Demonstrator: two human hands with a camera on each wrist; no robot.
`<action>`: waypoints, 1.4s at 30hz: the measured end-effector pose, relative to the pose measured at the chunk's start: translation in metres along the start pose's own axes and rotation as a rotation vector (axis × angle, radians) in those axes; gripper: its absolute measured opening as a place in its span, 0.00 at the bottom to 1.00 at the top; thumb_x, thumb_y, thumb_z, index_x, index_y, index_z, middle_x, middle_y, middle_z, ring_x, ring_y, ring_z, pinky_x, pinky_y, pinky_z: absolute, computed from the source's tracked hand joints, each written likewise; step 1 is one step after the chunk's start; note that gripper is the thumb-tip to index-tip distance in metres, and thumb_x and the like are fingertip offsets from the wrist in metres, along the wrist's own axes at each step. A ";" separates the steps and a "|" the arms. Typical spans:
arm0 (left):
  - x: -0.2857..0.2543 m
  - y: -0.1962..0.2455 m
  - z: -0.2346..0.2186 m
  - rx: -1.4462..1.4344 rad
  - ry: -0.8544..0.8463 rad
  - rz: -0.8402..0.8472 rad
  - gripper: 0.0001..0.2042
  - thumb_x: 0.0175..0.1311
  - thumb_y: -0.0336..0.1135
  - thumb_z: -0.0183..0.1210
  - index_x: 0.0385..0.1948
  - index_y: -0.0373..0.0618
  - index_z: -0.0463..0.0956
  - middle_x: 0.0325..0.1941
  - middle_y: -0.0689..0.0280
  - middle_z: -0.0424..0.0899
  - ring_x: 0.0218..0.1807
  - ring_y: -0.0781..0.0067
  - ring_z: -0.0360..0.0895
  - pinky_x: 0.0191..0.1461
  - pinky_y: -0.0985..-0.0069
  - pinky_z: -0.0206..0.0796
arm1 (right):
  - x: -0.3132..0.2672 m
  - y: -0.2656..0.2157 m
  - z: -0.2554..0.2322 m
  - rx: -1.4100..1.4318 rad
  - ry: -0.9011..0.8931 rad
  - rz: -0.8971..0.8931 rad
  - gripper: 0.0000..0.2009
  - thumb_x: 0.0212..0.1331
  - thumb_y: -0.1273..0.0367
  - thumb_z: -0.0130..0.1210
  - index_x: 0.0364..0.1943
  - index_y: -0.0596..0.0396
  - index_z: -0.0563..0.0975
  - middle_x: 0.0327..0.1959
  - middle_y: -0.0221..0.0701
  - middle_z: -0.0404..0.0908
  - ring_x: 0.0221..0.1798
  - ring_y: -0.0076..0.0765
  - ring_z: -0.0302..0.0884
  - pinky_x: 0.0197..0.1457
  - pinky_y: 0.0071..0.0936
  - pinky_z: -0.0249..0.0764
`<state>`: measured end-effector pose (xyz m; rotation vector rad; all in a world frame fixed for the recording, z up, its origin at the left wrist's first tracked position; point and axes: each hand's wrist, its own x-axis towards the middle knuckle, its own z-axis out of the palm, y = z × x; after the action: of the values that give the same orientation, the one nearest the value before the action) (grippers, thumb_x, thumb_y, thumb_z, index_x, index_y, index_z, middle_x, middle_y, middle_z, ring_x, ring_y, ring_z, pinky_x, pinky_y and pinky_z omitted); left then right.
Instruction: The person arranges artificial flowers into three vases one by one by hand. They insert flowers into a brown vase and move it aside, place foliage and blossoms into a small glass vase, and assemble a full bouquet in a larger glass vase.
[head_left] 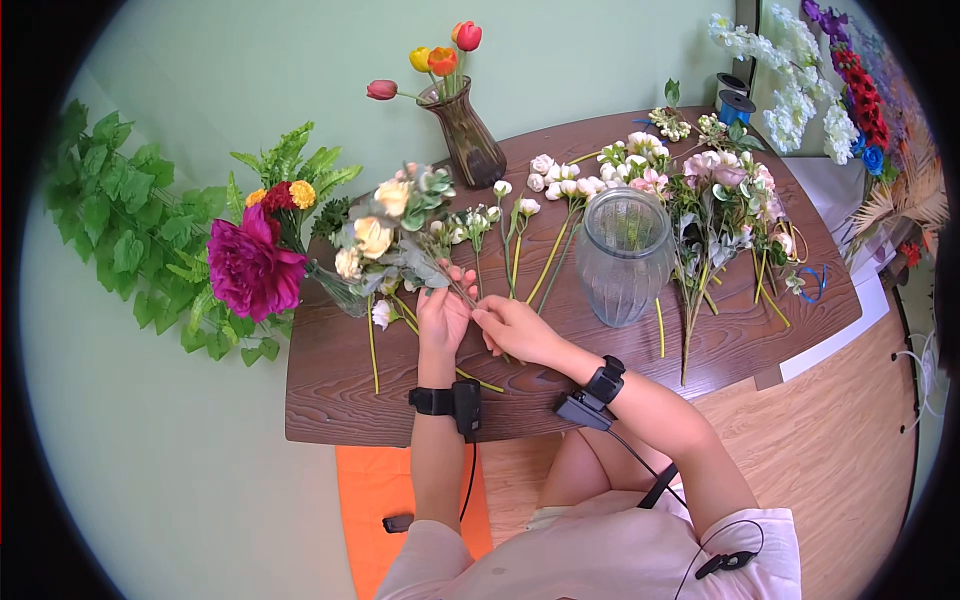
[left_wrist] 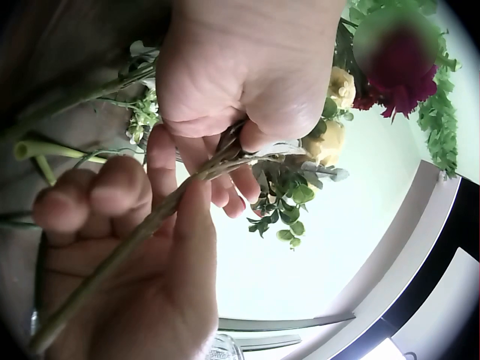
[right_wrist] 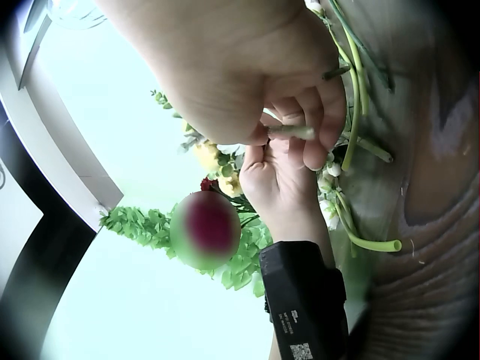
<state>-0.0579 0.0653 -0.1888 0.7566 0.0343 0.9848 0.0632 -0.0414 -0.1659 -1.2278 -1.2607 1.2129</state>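
Cream roses [head_left: 374,237] with grey-green leaves lean up to the left on long stems. My left hand [head_left: 443,320], palm partly upward, holds these stems just below the foliage. In the left wrist view, the stems [left_wrist: 225,156] pass between its thumb and fingers. My right hand [head_left: 520,328] pinches the same bunch lower down, close beside the left. A thick green-brown stem [left_wrist: 112,274] runs across its palm in the left wrist view. A cut stem end [right_wrist: 291,132] shows under the right fingers in the right wrist view.
A ribbed glass jar [head_left: 622,275] stands right of my hands. White flowers [head_left: 590,178] and a pink bunch [head_left: 722,172] lie on the dark table [head_left: 350,415]. Behind is a tulip vase [head_left: 470,140]; at left, a glass vase [head_left: 338,290] holds a magenta flower [head_left: 255,263].
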 end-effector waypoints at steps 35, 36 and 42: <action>0.033 0.091 0.194 0.395 0.000 0.193 0.14 0.65 0.35 0.48 0.49 0.37 0.62 0.33 0.66 0.70 0.32 0.76 0.69 0.39 0.73 0.66 | -0.012 -0.010 0.011 0.444 0.419 -0.445 0.21 0.67 0.60 0.31 0.28 0.59 0.72 0.14 0.24 0.66 0.16 0.17 0.58 0.22 0.17 0.56; 0.032 0.095 0.207 0.406 -0.075 0.209 0.12 0.66 0.36 0.46 0.45 0.38 0.63 0.34 0.66 0.70 0.33 0.76 0.69 0.39 0.73 0.66 | -0.011 -0.008 0.010 0.444 0.422 -0.444 0.21 0.67 0.60 0.31 0.28 0.59 0.72 0.14 0.24 0.66 0.16 0.17 0.58 0.22 0.17 0.56; 0.036 0.085 0.271 0.420 -0.289 0.266 0.12 0.68 0.40 0.43 0.41 0.40 0.65 0.35 0.67 0.70 0.35 0.77 0.71 0.42 0.73 0.68 | -0.003 0.001 0.006 0.551 0.415 -0.247 0.23 0.68 0.57 0.31 0.25 0.58 0.72 0.14 0.23 0.67 0.16 0.16 0.59 0.21 0.15 0.56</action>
<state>-0.0048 -0.0321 0.0746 1.3101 -0.1164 1.1260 0.0578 -0.0445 -0.1669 -0.8279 -0.6816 0.9689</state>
